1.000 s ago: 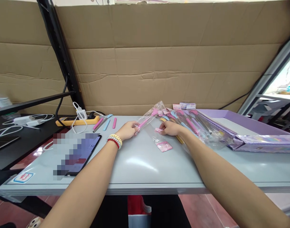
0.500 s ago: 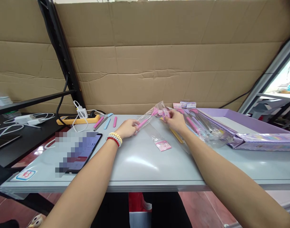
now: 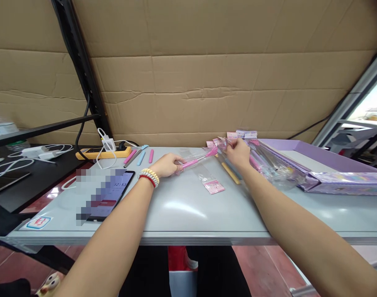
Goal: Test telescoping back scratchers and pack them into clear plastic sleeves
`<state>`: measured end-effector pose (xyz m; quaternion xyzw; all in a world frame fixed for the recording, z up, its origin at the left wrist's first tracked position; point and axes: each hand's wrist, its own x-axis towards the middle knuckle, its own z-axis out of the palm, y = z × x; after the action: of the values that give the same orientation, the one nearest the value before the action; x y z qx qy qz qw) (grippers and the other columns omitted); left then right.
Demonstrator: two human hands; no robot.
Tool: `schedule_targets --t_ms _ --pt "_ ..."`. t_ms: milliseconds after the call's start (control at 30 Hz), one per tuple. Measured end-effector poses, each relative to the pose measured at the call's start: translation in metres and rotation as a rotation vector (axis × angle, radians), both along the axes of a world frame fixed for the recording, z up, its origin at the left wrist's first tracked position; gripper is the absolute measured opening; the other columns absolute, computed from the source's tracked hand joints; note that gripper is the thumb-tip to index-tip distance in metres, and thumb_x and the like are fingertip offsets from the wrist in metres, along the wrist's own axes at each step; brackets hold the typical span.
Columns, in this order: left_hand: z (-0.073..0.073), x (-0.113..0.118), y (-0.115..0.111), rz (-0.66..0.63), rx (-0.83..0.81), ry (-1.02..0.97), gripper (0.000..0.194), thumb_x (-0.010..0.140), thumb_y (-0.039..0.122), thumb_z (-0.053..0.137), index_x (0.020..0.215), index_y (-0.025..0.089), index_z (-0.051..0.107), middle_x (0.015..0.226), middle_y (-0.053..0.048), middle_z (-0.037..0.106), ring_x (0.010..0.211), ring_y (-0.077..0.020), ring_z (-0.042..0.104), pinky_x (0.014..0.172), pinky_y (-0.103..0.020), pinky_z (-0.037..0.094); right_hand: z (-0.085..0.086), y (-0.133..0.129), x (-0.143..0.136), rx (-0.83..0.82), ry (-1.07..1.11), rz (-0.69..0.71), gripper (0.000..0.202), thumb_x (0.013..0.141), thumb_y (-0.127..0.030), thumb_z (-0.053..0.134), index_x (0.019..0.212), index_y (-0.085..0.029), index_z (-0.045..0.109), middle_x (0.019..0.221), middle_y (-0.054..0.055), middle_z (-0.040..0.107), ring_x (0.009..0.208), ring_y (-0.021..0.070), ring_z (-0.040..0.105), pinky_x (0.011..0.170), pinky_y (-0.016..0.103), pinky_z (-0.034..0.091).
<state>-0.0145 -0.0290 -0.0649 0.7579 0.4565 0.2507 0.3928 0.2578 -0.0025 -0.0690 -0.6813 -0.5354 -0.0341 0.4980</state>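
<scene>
Everything placed relative to the pink card [image 3: 214, 187], lying on the grey table [image 3: 182, 210] at the end of a flat clear bag [image 3: 203, 173]. Far left of card: bottle [image 3: 4, 128] and white chargers [image 3: 40, 152] with cables, by a black side table [image 3: 9, 185]. Next, still left of card: yellow power strip [image 3: 114, 153], white plug [image 3: 108, 144] on it. Phone [image 3: 114, 194] flat, left of card, screen up, partly pixelated. Left of card and farther back, short loose sticks: pink pair piece [image 3: 130, 156], silver stick [image 3: 132, 158], blue stick [image 3: 141, 158], small pink stick [image 3: 151, 156].

Left hand [image 3: 168, 165], beaded bands on wrist, left of card and a bit farther back: thumb and fingers closed on the handle of a pink fork-tipped stick [image 3: 196, 160]. Stick slants up to the right, tip beyond card; clear plastic at it, can't tell if around or under.

Yellow stick [image 3: 230, 172] lies just right of card. Right hand [image 3: 238, 153], beyond card and to its right: thumb and fingertips pinched together on clear wrap [image 3: 223, 141], near pink labels. Packed sticks [image 3: 265, 163], pink, purple and silver, in clear bags, right of card, beside the right hand. Purple box [image 3: 339, 183], open, far right of card. Cardboard [image 3: 191, 82] upright behind card.
</scene>
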Motion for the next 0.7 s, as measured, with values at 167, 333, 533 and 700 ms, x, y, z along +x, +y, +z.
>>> schedule_targets --t_ms 167,333,533,700 --pt "0.0 -0.005 0.004 0.077 0.07 0.012 0.032 0.069 0.016 0.061 0.1 0.013 0.068 0.063 -0.004 0.066 0.057 -0.0144 0.058 0.051 -0.022 0.041 0.005 0.002 0.008 0.066 0.157 -0.079 0.013 0.07 -0.026 0.057 0.069 -0.021 0.045 0.066 0.001 0.057 0.064 0.016 0.05 0.067 0.03 0.042" --pt "-0.003 -0.007 0.01 0.198 0.037 -0.043 0.029 0.065 0.013 0.064 0.094 0.013 0.066 0.058 -0.004 0.064 0.053 -0.0149 0.057 0.047 -0.022 0.039 0.007 0.003 0.009 0.114 0.319 -0.015 0.023 0.062 -0.018 0.065 0.08 -0.021 0.052 0.07 0.0 0.062 0.066 0.0177 0.06 0.069 0.031 0.047" --pt "-0.003 -0.008 0.011 0.352 -0.01 -0.198 0.029 0.059 0.014 0.075 0.086 0.013 0.064 0.054 -0.002 0.061 0.047 -0.0133 0.053 0.049 -0.025 0.041 0.006 0.008 0.013 0.111 0.422 0.071 0.024 0.054 -0.013 0.07 0.074 -0.017 0.057 0.065 0.001 0.064 0.064 0.0197 0.063 0.064 0.033 0.05" --pt "0.001 -0.008 0.01 0.48 -0.018 -0.367 0.033 0.059 0.012 0.078 0.087 0.013 0.061 0.062 -0.002 0.062 0.053 -0.0135 0.056 0.054 -0.026 0.044 0.01 0.002 0.01 0.097 0.508 0.136 0.03 0.048 -0.011 0.075 0.071 -0.018 0.056 0.062 0.0 0.063 0.061 0.0196 0.062 0.061 0.033 0.051"
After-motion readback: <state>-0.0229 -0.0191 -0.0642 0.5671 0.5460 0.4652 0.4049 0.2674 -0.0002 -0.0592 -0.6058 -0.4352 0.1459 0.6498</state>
